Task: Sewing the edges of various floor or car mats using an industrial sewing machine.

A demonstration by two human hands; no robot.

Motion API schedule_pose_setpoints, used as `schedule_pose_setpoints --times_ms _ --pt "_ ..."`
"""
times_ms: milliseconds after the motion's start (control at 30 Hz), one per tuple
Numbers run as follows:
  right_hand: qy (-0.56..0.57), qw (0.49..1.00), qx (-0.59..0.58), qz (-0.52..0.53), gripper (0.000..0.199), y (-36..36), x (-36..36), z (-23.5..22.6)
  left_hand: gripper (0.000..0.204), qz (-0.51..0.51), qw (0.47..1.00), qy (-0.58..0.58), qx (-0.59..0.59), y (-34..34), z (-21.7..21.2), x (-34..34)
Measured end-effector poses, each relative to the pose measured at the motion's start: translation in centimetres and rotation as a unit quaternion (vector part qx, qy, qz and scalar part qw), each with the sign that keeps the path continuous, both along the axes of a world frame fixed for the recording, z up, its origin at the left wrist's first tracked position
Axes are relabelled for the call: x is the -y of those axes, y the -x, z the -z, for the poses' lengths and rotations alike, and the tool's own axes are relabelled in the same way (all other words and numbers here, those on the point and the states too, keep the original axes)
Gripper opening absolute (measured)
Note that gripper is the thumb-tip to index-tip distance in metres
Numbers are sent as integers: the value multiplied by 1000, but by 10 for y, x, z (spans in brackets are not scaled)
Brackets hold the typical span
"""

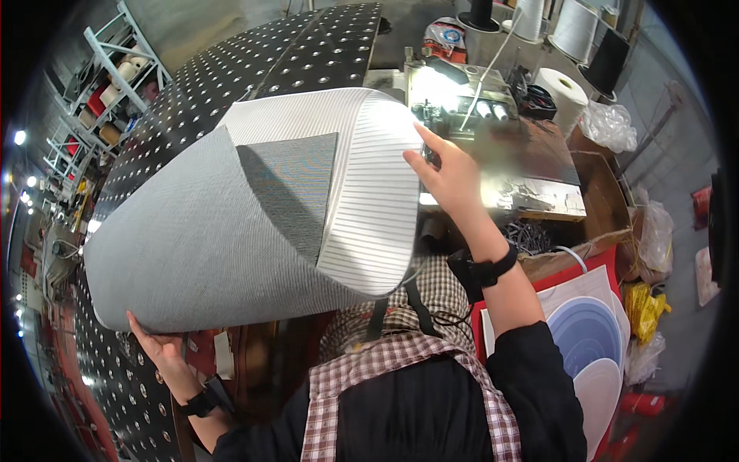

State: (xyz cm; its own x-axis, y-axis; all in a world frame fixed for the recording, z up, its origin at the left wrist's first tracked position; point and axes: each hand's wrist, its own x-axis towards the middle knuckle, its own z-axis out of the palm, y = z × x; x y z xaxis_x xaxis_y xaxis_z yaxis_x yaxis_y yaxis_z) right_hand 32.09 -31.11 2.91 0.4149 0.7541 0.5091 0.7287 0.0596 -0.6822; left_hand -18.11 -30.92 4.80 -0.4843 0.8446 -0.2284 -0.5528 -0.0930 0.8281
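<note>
A large oval mat, grey on one face and white with grey stripes on the other, spans the space before me. Its grey mat part (177, 231) is folded over on the left, and the striped end (377, 185) curves round on the right. A dark grey patch with a straight edge (296, 177) shows inside the fold. My left hand (160, 350) grips the lower left edge, thumb at the rim and the other fingers partly hidden underneath. At the right edge, my right hand (454, 173) holds the rim, thumb over the striped face, index finger stretched along it.
A lit sewing machine (454, 92) stands just beyond my right hand. Thread cones (562, 96) are behind it. A black table with shiny round studs (308, 46) runs along the back and left. At my right are a cardboard box (604, 200) and stacked oval pieces (585, 331).
</note>
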Motion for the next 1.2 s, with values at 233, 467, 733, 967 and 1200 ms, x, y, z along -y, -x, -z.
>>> schedule_pose_setpoints --times_ms 233,467,733,967,1200 --pt "-69 984 -135 -93 47 11 2 37 93 39 948 -193 -251 20 11 60" --pt "-41 974 -169 -146 53 34 32 57 79 0 797 -163 -582 -2 9 148" --pt "23 953 -254 -164 55 48 53 60 100 -55 872 -67 -482 -26 -9 162" --pt "8 942 -291 -166 53 47 55 66 91 -32 838 -144 -526 4 2 153" --pt "16 935 -316 -161 51 47 56 73 74 1 799 -176 -575 45 25 154"
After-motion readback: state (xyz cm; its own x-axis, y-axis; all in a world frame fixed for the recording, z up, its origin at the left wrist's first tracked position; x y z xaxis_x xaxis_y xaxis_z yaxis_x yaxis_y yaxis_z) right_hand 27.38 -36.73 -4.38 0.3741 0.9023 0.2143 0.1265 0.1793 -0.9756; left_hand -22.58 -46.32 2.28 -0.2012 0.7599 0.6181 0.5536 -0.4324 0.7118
